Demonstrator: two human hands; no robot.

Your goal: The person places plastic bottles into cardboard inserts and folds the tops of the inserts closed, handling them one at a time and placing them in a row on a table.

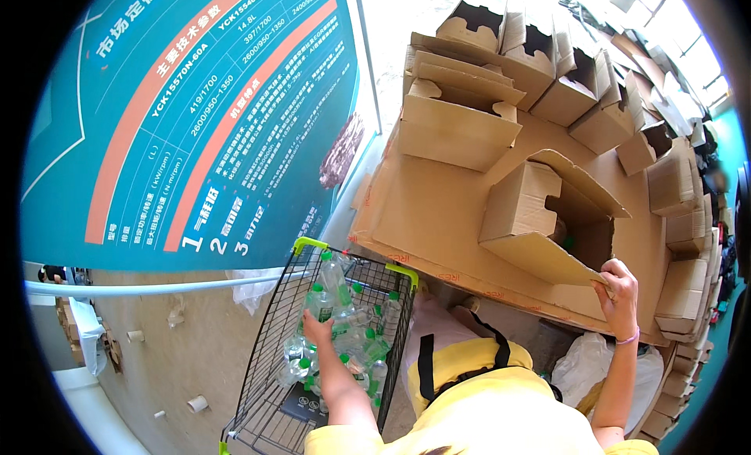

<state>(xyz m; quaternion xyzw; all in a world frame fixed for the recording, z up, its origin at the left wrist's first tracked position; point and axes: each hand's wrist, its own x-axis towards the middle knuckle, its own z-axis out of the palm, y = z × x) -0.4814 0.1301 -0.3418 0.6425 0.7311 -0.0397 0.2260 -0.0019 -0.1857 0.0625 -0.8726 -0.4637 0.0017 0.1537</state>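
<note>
Clamped by the left hand (317,330) at seven o'clock is a bottle (320,301), by the right hand (620,291) at four, a box (536,254).

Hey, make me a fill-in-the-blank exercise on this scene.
The left hand is among plastic ____ in the shopping cart.
The right hand pinches the edge of an open ____ box.
Visible caps in the cart are ____.
The person's shirt is ____.

Missing words: bottles; cardboard; green; yellow.
</note>
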